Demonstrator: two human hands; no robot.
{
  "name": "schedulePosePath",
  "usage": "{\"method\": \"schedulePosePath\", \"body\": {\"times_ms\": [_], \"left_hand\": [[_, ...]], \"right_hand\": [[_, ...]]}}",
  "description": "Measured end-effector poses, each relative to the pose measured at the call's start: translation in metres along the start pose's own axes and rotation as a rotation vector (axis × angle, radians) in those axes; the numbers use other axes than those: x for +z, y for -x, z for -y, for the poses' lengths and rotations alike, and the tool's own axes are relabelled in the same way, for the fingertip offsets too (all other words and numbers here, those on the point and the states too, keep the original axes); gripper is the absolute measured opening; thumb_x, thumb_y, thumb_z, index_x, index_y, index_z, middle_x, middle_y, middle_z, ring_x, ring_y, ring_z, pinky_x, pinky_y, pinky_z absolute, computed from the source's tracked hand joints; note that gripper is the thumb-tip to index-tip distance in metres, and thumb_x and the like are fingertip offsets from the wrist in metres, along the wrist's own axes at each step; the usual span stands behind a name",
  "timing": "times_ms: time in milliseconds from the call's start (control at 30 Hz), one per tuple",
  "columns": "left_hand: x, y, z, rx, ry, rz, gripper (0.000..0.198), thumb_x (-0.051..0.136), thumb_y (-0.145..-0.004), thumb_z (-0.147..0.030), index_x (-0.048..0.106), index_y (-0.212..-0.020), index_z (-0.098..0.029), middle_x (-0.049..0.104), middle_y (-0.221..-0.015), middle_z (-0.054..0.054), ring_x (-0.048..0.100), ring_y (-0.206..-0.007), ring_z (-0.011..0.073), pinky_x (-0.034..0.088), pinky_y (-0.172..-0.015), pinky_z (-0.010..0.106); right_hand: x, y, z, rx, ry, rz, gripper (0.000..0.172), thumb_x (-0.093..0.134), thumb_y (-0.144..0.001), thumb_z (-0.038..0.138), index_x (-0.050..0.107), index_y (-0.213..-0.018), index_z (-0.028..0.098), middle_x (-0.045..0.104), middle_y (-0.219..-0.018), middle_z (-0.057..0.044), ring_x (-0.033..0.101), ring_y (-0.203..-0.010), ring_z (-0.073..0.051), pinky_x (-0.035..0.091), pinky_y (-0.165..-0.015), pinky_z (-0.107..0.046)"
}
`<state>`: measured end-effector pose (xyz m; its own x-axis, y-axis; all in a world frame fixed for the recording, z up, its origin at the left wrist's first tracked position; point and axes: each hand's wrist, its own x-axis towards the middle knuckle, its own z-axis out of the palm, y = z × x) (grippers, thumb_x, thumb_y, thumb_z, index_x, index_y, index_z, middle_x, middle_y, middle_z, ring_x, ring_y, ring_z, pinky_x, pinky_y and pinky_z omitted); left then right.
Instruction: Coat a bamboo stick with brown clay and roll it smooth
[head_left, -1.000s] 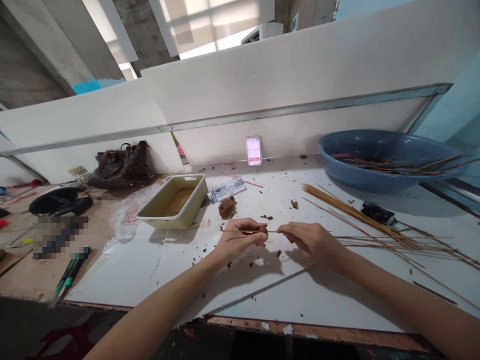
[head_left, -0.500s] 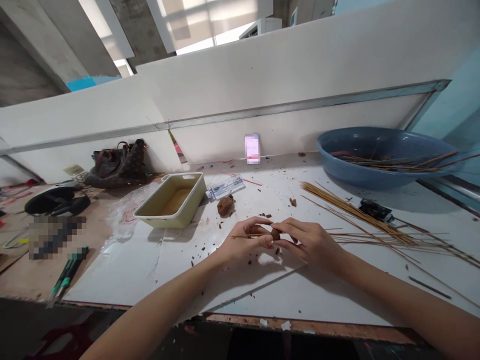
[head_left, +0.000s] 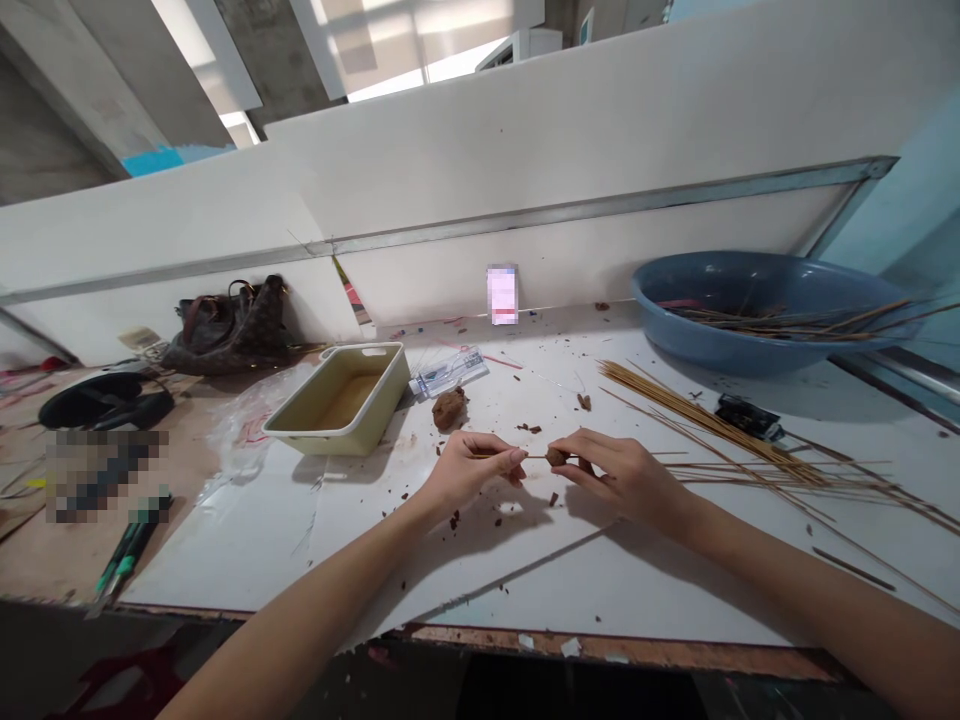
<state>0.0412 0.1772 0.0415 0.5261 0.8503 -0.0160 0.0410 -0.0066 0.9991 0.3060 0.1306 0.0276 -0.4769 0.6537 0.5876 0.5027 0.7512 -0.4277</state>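
A thin wooden stick (head_left: pixel 510 456) runs between my hands above the white board (head_left: pixel 247 540). My left hand (head_left: pixel 472 470) pinches its left part. A small lump of brown clay (head_left: pixel 556 457) sits on the stick, held in the fingertips of my right hand (head_left: pixel 619 480). A larger clay lump (head_left: pixel 450 408) rests on the board just beyond my left hand. Bundled loose sticks (head_left: pixel 720 440) lie to the right of my right hand. Small clay crumbs (head_left: pixel 553 498) are scattered beneath my hands.
A blue plastic basin (head_left: pixel 757 300) holding sticks stands at the back right, with a black device (head_left: pixel 750 417) in front of it. A cream tray (head_left: pixel 337 400), a clear packet (head_left: pixel 448 372) and a brown handbag (head_left: pixel 232 335) stand at the back left.
The small clay lump has shifted right along the stick, away from my left fingers. My hands came together, then parted slightly. The view has tilted a little.
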Motion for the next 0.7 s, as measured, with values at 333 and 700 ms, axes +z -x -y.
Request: {"method": "schedulePosePath", "body": {"times_ms": [333,700], "left_hand": [[0.005,0.0,-0.005,-0.001,0.012,-0.035,0.04,0.09,-0.081,-0.054,0.084,-0.08,-0.015,0.081,-0.075,0.009,0.077,-0.07,0.0199,0.065,-0.075,0.032],[0.01,0.0,0.007,-0.032,0.1,-0.003,0.042,0.09,-0.082,-0.056,0.084,-0.088,-0.014,0.083,-0.08,0.011,0.081,-0.077,0.0233,0.068,-0.082,0.038]], "right_hand": [[0.004,0.001,0.001,0.006,0.027,0.002,0.043,0.064,-0.107,0.032,0.055,-0.148,0.02,0.077,-0.113,-0.012,0.075,-0.091,-0.024,0.063,-0.083,-0.039],[0.01,-0.001,0.002,-0.035,-0.023,-0.023,0.033,0.059,-0.109,0.025,0.063,-0.142,0.025,0.079,-0.12,-0.012,0.078,-0.106,-0.025,0.066,-0.09,-0.039]]}}
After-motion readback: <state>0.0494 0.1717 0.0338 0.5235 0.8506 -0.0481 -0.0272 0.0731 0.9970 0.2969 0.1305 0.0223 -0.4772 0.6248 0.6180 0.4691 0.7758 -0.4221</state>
